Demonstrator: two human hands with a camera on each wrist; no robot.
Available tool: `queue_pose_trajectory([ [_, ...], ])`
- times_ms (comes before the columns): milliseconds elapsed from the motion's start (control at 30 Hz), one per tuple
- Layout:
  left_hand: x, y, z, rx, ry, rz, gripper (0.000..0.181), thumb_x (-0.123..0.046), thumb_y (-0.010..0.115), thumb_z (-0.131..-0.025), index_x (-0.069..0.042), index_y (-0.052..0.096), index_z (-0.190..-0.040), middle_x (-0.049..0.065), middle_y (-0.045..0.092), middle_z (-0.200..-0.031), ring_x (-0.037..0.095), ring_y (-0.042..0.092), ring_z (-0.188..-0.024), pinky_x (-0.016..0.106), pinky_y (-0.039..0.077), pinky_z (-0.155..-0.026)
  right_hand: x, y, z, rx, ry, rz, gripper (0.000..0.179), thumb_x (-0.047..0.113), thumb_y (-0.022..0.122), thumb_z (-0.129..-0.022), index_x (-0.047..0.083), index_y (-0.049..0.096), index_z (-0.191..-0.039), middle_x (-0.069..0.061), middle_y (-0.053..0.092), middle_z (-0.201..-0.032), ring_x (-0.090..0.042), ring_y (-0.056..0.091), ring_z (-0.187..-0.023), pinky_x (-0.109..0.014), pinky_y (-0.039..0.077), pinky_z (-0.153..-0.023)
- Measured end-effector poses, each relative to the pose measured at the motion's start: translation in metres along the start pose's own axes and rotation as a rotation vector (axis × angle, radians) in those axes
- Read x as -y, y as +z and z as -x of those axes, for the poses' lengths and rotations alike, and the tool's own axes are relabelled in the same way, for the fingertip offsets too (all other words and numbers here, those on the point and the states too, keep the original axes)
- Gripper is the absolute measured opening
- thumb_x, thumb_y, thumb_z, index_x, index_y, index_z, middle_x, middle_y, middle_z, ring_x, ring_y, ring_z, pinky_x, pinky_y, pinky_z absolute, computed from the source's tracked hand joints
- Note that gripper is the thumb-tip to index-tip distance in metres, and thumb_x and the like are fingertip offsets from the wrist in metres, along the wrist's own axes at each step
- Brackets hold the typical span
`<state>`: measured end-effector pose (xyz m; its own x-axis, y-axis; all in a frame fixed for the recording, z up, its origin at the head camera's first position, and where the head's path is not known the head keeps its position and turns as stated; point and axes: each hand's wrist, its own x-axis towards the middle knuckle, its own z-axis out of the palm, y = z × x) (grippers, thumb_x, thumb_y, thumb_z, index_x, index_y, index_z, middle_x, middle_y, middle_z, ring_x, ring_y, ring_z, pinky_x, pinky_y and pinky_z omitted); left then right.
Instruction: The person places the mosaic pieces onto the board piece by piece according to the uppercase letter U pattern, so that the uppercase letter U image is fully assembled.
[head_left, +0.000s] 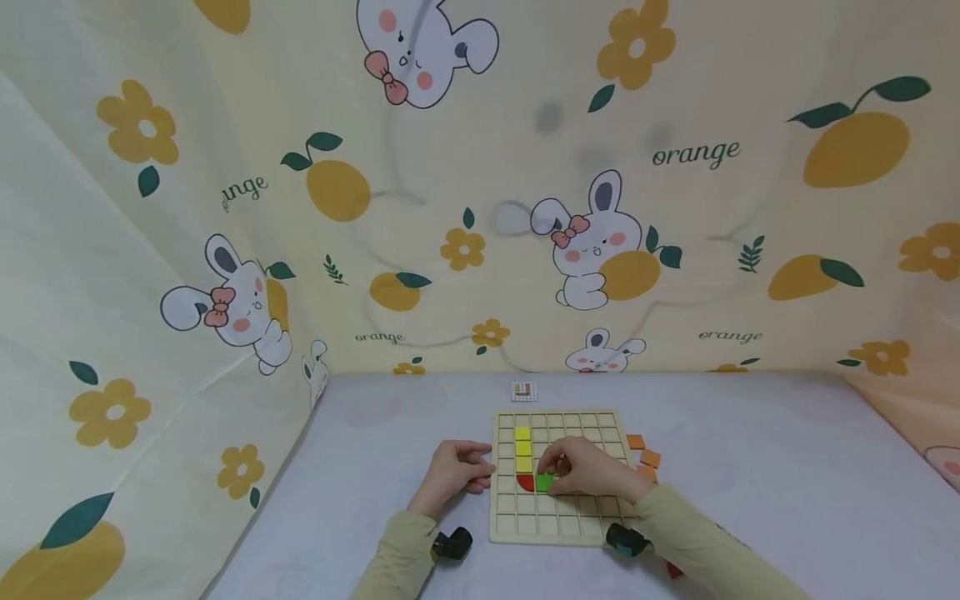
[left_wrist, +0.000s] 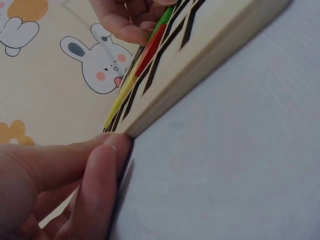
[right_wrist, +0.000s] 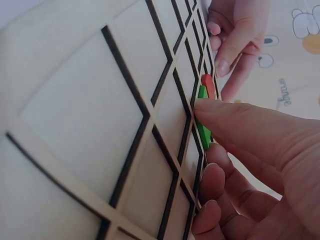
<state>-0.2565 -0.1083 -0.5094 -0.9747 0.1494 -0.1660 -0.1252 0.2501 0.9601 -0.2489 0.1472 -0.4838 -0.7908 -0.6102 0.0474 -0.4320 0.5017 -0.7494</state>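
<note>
On the table lies a wooden grid board with dark-lined square cells. Three yellow square tiles run down one column. Just below them is a red tile with a rounded corner. Beside the red tile, in the same row, a green tile is pinched between the thumb and fingers of my right hand; in the right wrist view the thumb presses on the green tile. My left hand touches the board's left edge with its fingertips, thumb and index finger close together in the left wrist view.
Several orange square tiles lie off the board's right edge, partly behind the right arm. Another red tile shows beside the right sleeve. A small pattern card lies beyond the board, near the patterned curtain.
</note>
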Motion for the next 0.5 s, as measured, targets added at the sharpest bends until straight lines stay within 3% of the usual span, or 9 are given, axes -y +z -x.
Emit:
queue_pose_trajectory([
  [233, 0.001, 0.001, 0.0, -0.002, -0.012, 0.006, 0.035, 0.001, 0.075, -0.079, -0.001, 0.068, -0.113, 0.009, 0.065, -0.081, 0.016, 0.066, -0.058, 0.029, 0.058, -0.054, 0.005, -0.006, 0.005, 0.006, 0.016, -0.026, 0.024, 0.01, 0.079, -0.079, 0.008, 0.068, -0.101, -0.002, 0.062, -0.089, -0.016, 0.053, -0.074, -0.023, 0.047, -0.063],
  [500, 0.003, 0.0, -0.001, -0.009, -0.007, -0.005, 0.034, 0.0, 0.075, -0.079, -0.003, 0.068, -0.113, 0.008, 0.065, -0.081, 0.015, 0.066, -0.058, 0.029, 0.058, -0.054, 0.004, -0.032, 0.03, -0.023, -0.017, -0.012, 0.032, 0.005, 0.077, -0.079, 0.003, 0.065, -0.109, -0.01, 0.06, -0.092, -0.016, 0.055, -0.075, -0.025, 0.05, -0.064],
])
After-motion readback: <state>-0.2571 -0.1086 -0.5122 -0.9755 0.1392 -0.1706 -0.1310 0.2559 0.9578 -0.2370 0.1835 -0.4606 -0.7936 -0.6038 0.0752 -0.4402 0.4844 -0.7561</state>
